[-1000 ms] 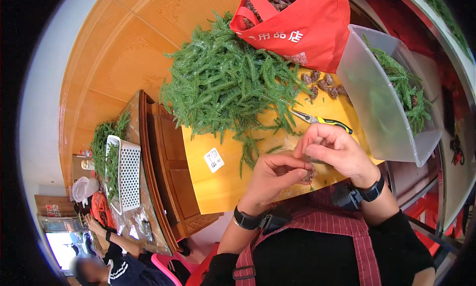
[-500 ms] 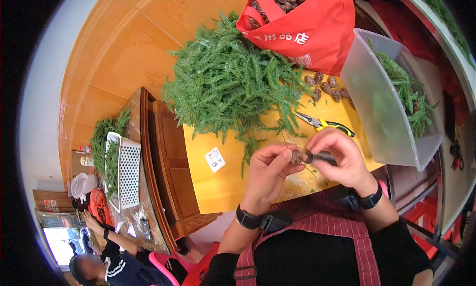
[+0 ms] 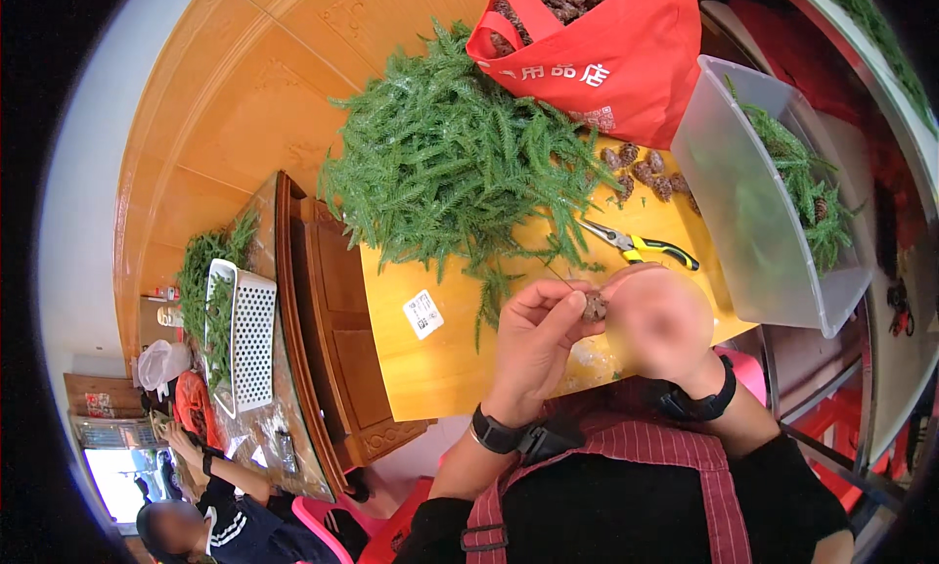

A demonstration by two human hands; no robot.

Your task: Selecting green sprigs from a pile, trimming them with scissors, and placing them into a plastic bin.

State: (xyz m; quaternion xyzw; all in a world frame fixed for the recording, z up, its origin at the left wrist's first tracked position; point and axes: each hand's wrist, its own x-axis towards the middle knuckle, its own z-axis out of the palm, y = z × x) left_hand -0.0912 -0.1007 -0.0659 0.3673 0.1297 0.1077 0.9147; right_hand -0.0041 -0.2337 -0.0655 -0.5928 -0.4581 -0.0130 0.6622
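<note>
My left hand [image 3: 538, 339] is closed, with a small brown pine cone [image 3: 594, 307] pinched between thumb and fingertips. A thin wire or stem [image 3: 558, 274] pokes up beside those fingers. My right hand [image 3: 665, 319] is just right of the cone, close to or touching it. It is smeared, so its fingers and anything in them cannot be made out. Beyond my hands, yellow-and-black pliers [image 3: 657, 248] lie on the yellow table [image 3: 391, 354]. Loose pine cones [image 3: 643, 173] sit behind the pliers. A large heap of green fir sprigs [image 3: 450, 163] covers the table's far left.
A red bag [image 3: 626, 65] of pine cones stands at the back. To the right, a clear plastic bin [image 3: 743, 202] tilts with sprigs inside. A white label [image 3: 424, 315] lies on the table. At far left, a person [image 3: 235, 505] sits by a white basket [image 3: 254, 339].
My right hand has turned and is now blurred; the dark thing seen in its fingers before no longer shows. The cone in my left hand has shifted slightly right.
</note>
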